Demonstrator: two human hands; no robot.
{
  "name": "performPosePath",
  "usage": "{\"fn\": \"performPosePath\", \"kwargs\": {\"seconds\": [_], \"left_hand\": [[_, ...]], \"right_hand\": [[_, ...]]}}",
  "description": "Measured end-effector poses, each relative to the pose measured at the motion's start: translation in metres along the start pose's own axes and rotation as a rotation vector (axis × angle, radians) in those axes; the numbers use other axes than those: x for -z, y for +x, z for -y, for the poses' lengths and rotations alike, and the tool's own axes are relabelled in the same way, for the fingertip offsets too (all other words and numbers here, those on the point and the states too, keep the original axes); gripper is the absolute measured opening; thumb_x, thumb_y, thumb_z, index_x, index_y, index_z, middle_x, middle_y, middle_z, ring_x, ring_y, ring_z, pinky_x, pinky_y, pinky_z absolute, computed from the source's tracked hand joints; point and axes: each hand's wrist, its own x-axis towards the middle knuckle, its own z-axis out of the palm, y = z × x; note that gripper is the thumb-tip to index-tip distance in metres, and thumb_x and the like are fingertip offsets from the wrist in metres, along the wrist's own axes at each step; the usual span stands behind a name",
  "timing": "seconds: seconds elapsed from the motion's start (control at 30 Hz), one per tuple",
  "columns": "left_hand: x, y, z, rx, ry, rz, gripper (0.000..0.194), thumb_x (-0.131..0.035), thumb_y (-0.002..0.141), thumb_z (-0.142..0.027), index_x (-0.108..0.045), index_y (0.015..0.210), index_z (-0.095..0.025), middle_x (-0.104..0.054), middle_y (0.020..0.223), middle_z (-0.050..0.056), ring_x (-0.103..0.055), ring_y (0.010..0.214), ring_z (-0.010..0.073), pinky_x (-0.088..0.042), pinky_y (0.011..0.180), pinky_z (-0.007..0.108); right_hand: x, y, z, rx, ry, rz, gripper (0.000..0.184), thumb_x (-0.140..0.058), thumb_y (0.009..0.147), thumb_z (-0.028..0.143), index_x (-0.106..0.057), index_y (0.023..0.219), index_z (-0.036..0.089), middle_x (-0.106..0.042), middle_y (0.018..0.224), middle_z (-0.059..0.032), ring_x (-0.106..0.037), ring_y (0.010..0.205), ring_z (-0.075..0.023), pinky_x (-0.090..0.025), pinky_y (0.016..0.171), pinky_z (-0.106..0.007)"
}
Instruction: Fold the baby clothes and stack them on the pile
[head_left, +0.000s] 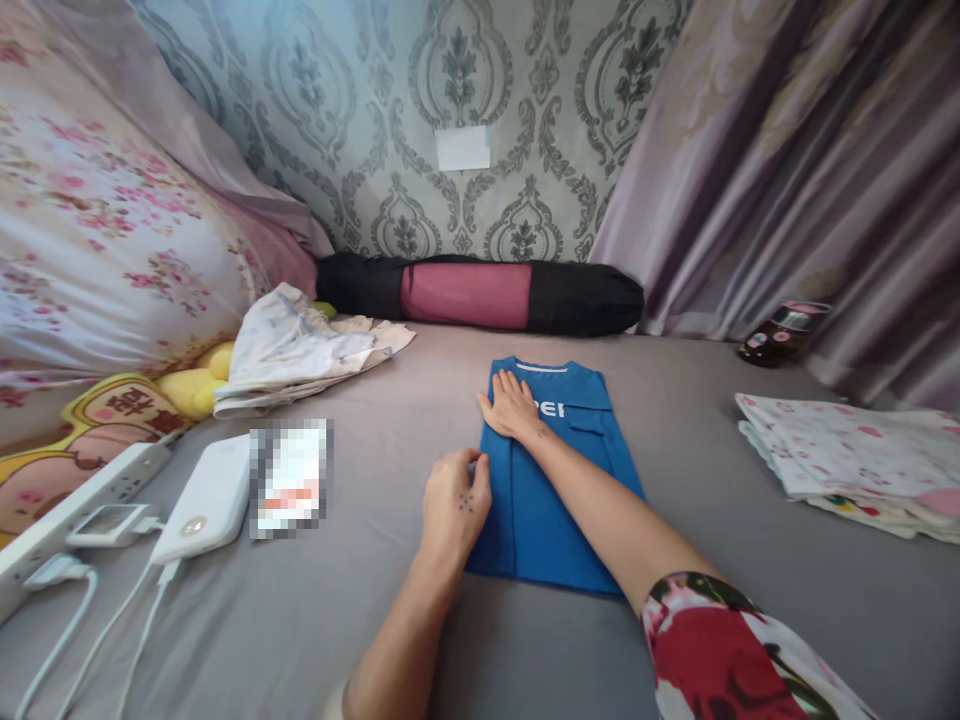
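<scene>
The shirt point(547, 510) is blue with white lettering, the sheet point(360, 600) grey. At the far side, the wallpaper point(536, 100) shows dark damask on paler grey; the roll point(465, 295) is black with a pink middle. The left fabric point(97, 200) has pink flowers on white.

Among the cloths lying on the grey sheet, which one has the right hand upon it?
The blue shirt with white letters. The right hand lies flat on it; no hand is on the pale pile at left or the pink-patterned pile at right.
</scene>
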Motion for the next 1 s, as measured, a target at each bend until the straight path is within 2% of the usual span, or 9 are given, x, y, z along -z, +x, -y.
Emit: {"fn": "performPosePath", "kwargs": {"seconds": [0.1,0.27,0.37,0.47,0.53,0.6,0.7,0.87,1.0], "left_hand": [[-0.003,-0.001,0.000,-0.033,0.000,0.002,0.026,-0.046,0.092,-0.028,-0.069,0.096,-0.016,-0.071,0.086,0.008,-0.062,0.072,0.0174,-0.040,0.067,0.027],[-0.010,-0.001,0.001,-0.101,0.008,-0.013,0.025,-0.046,0.092,-0.026,-0.069,0.094,-0.017,-0.071,0.086,0.008,-0.062,0.073,0.0167,-0.042,0.068,0.027],[-0.010,-0.001,0.002,-0.125,0.010,-0.023,0.023,-0.047,0.092,-0.026,-0.068,0.093,-0.017,-0.071,0.087,0.007,-0.063,0.075,0.0166,-0.044,0.070,0.027],[-0.010,0.000,0.004,-0.148,0.039,-0.034,0.024,-0.045,0.092,-0.026,-0.068,0.092,-0.017,-0.071,0.086,0.007,-0.065,0.079,0.0182,-0.047,0.074,0.029],[-0.013,-0.001,0.006,-0.224,0.080,-0.039,0.024,-0.043,0.093,-0.023,-0.067,0.096,-0.017,-0.071,0.090,0.008,-0.066,0.087,0.0198,-0.049,0.080,0.031],[-0.018,-0.003,0.008,-0.344,0.141,-0.045,0.027,-0.041,0.094,-0.020,-0.065,0.104,-0.016,-0.070,0.106,0.010,-0.063,0.106,0.0220,-0.048,0.093,0.036],[-0.028,-0.008,0.007,-0.468,0.271,-0.016,0.035,-0.037,0.097,-0.025,-0.058,0.122,-0.013,-0.057,0.134,0.013,-0.044,0.133,0.0265,-0.037,0.109,0.045],[-0.037,-0.019,0.002,-0.476,0.445,0.112,0.060,-0.030,0.098,-0.047,-0.044,0.139,-0.005,-0.040,0.148,0.019,-0.030,0.141,0.0301,-0.030,0.114,0.048],[-0.038,-0.022,0.001,-0.460,0.495,0.192,0.069,-0.029,0.096,-0.054,-0.038,0.143,-0.004,-0.033,0.151,0.020,-0.026,0.142,0.0300,-0.025,0.116,0.046]], "right_hand": [[0.000,-0.002,0.000,0.002,0.034,-0.022,0.067,-0.027,0.097,0.047,-0.030,0.147,0.003,-0.022,0.156,-0.0164,-0.016,0.145,-0.0264,-0.010,0.117,-0.044],[0.002,-0.001,-0.005,0.020,0.208,-0.171,0.060,-0.027,0.098,0.042,-0.037,0.145,0.006,-0.029,0.154,-0.0133,-0.022,0.143,-0.0221,-0.016,0.117,-0.039],[0.014,-0.001,-0.020,-0.022,0.297,-0.218,0.059,-0.018,0.099,0.039,-0.040,0.143,0.006,-0.036,0.151,-0.0128,-0.027,0.142,-0.0181,-0.020,0.117,-0.034],[0.031,-0.012,-0.049,-0.051,0.268,-0.235,0.058,-0.015,0.098,0.035,-0.041,0.141,0.006,-0.039,0.150,-0.0131,-0.030,0.140,-0.0185,-0.021,0.116,-0.035],[0.040,-0.028,-0.072,-0.105,0.205,-0.196,0.059,-0.018,0.098,0.039,-0.039,0.143,0.008,-0.035,0.152,-0.0134,-0.027,0.142,-0.0228,-0.020,0.117,-0.043],[0.047,-0.051,-0.091,-0.133,0.132,-0.127,0.062,-0.018,0.097,0.043,-0.034,0.147,0.009,-0.027,0.155,-0.0128,-0.019,0.144,-0.0253,-0.016,0.117,-0.048],[0.050,-0.092,-0.108,-0.115,0.049,-0.058,0.066,-0.018,0.096,0.048,-0.029,0.149,0.010,-0.023,0.156,-0.0124,-0.016,0.145,-0.0253,-0.015,0.117,-0.049],[0.046,-0.163,-0.110,-0.101,0.007,0.020,0.073,-0.014,0.095,0.056,-0.023,0.151,0.010,-0.020,0.157,-0.0112,-0.014,0.145,-0.0241,-0.015,0.118,-0.047],[0.037,-0.201,-0.104,-0.077,-0.025,0.017,0.076,-0.014,0.095,0.059,-0.023,0.151,0.008,-0.019,0.157,-0.0134,-0.014,0.145,-0.0238,-0.016,0.118,-0.045]]}}
